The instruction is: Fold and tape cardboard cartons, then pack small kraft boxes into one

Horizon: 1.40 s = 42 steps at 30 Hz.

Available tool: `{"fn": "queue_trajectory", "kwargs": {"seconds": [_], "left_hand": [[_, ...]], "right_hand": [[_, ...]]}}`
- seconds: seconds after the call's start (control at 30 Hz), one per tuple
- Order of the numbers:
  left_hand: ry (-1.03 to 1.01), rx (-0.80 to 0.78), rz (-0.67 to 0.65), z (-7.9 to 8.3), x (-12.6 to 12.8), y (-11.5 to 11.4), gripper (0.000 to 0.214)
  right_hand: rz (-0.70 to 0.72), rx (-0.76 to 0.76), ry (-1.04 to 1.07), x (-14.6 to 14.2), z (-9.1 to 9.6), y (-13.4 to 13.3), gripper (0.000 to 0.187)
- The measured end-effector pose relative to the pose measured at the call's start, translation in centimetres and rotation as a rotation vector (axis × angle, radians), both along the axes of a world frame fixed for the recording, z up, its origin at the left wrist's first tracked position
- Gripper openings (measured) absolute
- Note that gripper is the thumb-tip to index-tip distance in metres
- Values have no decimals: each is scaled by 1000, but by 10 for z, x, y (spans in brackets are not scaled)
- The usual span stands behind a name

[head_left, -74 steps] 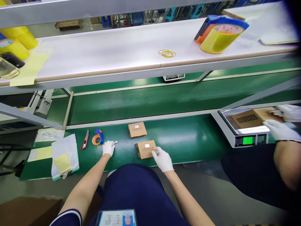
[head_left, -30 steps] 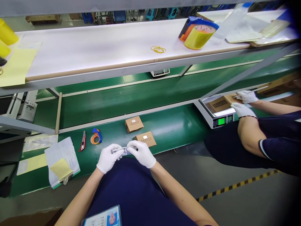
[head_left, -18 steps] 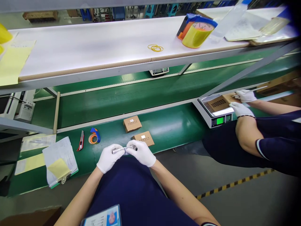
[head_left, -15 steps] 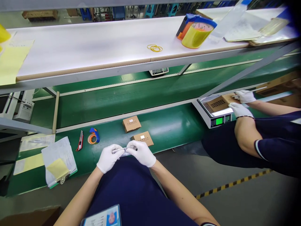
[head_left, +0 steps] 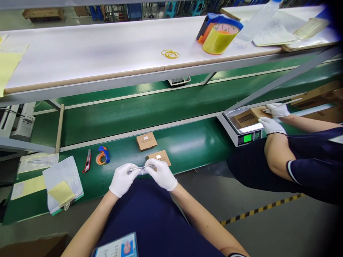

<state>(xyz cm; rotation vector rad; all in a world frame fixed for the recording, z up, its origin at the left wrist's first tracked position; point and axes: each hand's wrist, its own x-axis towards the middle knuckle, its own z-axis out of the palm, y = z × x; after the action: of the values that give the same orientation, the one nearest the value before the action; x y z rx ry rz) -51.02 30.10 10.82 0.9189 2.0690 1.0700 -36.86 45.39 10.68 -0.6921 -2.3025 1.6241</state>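
Both my hands wear white gloves and meet in front of my body. My left hand (head_left: 122,180) pinches the left end of a small clear plastic packet (head_left: 142,171), whose contents are too small to make out. The other end sits between the closed fingers of my right hand (head_left: 163,175). Just behind my right hand lies a small brown cardboard box (head_left: 164,157) with a white label, partly covered by that hand. A second such box (head_left: 146,141) stands a little farther back on the green work surface (head_left: 187,142).
To the left are a red utility knife (head_left: 87,161), a blue tape dispenser (head_left: 104,155) and a clipboard with papers (head_left: 72,176). A white shelf (head_left: 93,50) crosses above, bearing rubber bands (head_left: 170,54) and yellow tape (head_left: 219,40). At right, a co-worker's gloved hands handle boxes on a scale (head_left: 242,137).
The view has shifted slightly, so the surroundings appear a little farther left. My hands keep their hold on the packet, with barely any movement.
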Motion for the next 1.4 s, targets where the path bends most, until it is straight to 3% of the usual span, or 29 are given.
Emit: {"fn": "queue_trajectory", "kwargs": {"seconds": [0.23,0.47,0.57,0.67,0.77,0.83,0.93,1.0,1.07,1.17,1.27,1.4], "left_hand": [[-19,-40,15,1,8,12,18],[-56,-76,60,-5,21,27,23],[-207,-100,108,-14,27,36,27],[-397,-100,179,-39,24,43,34],[-464,-125,318,-84,11,40,37],[-486,-168,449,-119,2,31,40],[-495,-232,571,-158,-5,10,46],[-490,-261,597,-171,-4,-5,49],[-490,-289,622,-177,-1,-16,52],[-495,-315,643,-182,5,-26,57],[-493,-314,630,-191,5,-28,59],[-438,-318,598,-205,-6,-26,55]], "right_hand": [[-69,46,6,9,-8,10,7],[-27,333,83,22,-18,27,21],[9,392,82,29,-25,33,24],[-40,317,142,36,-41,44,23],[-225,250,87,47,-75,63,23],[-320,230,-85,58,-107,74,41],[-271,155,-315,77,-153,80,90],[-189,124,-337,86,-176,77,102],[-156,136,-316,88,-191,71,103],[-156,162,-294,77,-198,64,104],[-138,190,-279,56,-193,63,105],[-188,313,-229,40,-171,97,88]]}}
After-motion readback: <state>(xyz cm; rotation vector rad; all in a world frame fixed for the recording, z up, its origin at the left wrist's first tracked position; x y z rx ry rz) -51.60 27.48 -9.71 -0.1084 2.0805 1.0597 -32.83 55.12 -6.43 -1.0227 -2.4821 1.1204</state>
